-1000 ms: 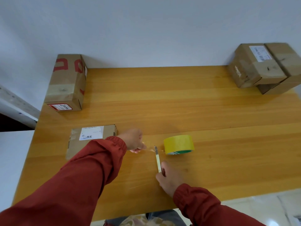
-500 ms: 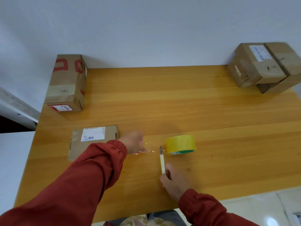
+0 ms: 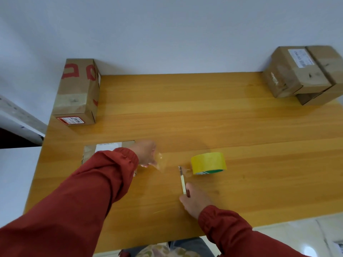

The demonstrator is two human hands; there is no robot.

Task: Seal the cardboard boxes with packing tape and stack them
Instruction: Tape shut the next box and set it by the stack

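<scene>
A yellow roll of packing tape (image 3: 208,163) stands on the wooden table (image 3: 185,112). My left hand (image 3: 147,154) pinches a loose strip of clear tape (image 3: 160,161), which hangs free of the roll. My right hand (image 3: 195,200) grips a slim utility knife (image 3: 182,179) whose blade tip points at the roll's left side. A small flat cardboard box with a white label (image 3: 104,148) lies behind my left sleeve, mostly hidden. A taller box with red markings (image 3: 78,91) stands at the back left. Two boxes are stacked at the back right (image 3: 304,71).
The table's front edge runs just behind my right wrist, with pale floor (image 3: 287,236) beyond it. A white wall (image 3: 167,34) backs the table. To the left is a grey ledge (image 3: 16,115) and a dark gap.
The tape strip that ran from my left hand to the roll is cut; my left hand now holds the freed piece. The knife has shifted right toward the roll.
</scene>
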